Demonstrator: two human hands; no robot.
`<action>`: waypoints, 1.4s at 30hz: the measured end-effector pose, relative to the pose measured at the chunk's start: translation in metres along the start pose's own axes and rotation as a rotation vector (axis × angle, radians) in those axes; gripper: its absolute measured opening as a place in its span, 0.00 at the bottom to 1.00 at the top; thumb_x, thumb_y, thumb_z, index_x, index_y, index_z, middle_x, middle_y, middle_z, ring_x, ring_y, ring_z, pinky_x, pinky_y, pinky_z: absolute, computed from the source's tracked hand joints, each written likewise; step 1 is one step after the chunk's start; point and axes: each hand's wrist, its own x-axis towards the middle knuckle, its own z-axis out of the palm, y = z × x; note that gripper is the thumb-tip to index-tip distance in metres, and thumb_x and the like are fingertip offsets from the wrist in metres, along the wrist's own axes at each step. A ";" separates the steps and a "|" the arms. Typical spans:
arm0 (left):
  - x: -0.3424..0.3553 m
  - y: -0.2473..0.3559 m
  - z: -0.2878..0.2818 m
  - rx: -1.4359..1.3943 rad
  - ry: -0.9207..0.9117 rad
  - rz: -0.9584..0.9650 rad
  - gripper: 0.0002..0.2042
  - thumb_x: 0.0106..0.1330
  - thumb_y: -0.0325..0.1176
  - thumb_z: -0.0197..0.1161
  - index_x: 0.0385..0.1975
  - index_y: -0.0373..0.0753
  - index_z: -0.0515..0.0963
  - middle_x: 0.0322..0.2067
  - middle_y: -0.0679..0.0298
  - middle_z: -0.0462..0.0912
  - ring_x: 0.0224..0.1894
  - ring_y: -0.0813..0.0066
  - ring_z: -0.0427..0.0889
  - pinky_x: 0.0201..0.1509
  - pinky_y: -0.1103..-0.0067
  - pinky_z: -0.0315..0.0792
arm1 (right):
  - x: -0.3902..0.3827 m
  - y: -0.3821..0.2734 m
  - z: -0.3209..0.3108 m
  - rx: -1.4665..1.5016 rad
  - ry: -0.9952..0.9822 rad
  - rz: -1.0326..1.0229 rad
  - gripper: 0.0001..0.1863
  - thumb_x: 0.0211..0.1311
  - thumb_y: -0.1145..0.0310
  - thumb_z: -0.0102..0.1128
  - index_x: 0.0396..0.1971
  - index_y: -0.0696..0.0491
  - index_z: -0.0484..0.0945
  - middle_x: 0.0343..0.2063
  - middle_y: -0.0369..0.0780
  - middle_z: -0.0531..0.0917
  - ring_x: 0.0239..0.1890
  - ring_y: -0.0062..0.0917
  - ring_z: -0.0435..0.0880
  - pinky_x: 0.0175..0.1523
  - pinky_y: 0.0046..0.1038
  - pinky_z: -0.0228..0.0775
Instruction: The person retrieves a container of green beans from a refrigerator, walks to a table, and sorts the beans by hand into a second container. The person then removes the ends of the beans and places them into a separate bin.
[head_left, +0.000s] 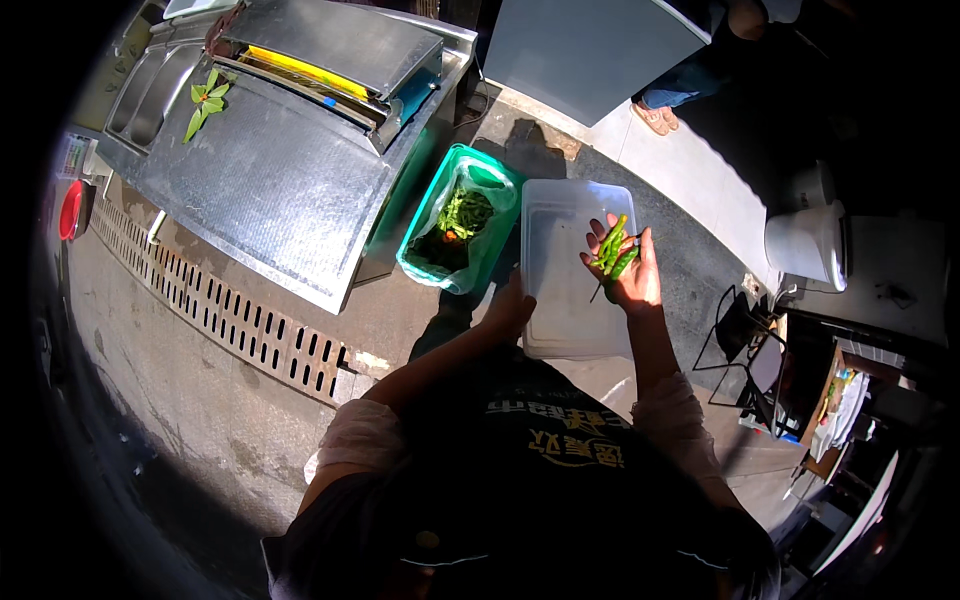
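Lower centre: the wearer's black printed garment [540, 480], with whitish, translucent sleeve covers [365, 440] on both forearms. Centre: the left hand [513, 303], in deep shadow, lies at the left edge of a rectangular, translucent plastic tub [575, 310]; whether its fingers grip that edge cannot be told. Right of centre: the right hand [637, 285] is turned palm up, its fingers loosely spread, bearing several slender, glossy green peppers [615, 250] above the right part of the tub. Just left of the tub stands a rectangular green plastic crate [508, 215] lined with a clear plastic bag [490, 180]; inside are green vegetables [465, 212], with a small orange-red piece among them. Left: a slotted drain grate [250, 335] runs obliquely along the floor below a stainless-steel worktable [270, 180], on which a green leafy sprig [207, 103] lies near its upper left end. Right: a white, round bucket [805, 245]. Upper right: another person's light-coloured shoes [655, 117], beside a large, flat grey panel [590, 55] at the top.
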 end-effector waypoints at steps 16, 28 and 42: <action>-0.017 -0.005 0.053 -0.070 0.060 -0.067 0.21 0.53 0.29 0.45 0.49 0.32 0.54 0.32 0.42 0.74 0.32 0.48 0.76 0.36 0.63 0.70 | -0.082 -0.028 -0.007 -0.189 0.002 -0.223 0.25 0.58 0.76 0.41 0.57 0.54 0.54 0.53 0.49 0.63 0.54 0.37 0.66 0.57 0.41 0.59; -0.167 0.061 -0.078 0.177 0.755 0.049 0.24 0.59 0.22 0.43 0.57 0.38 0.53 0.43 0.47 0.73 0.42 0.59 0.75 0.44 0.72 0.69 | -0.077 -0.036 0.070 -0.304 -0.018 -0.380 0.12 0.62 0.71 0.43 0.45 0.55 0.67 0.31 0.38 0.76 0.29 0.20 0.75 0.38 0.25 0.70; -0.264 -0.012 -0.226 -0.114 1.290 0.078 0.23 0.60 0.22 0.39 0.58 0.37 0.53 0.49 0.50 0.68 0.52 0.63 0.67 0.55 0.74 0.59 | 0.114 0.104 -0.078 -1.771 0.508 -0.190 0.25 0.52 0.60 0.55 0.49 0.54 0.66 0.42 0.47 0.75 0.46 0.38 0.74 0.49 0.31 0.65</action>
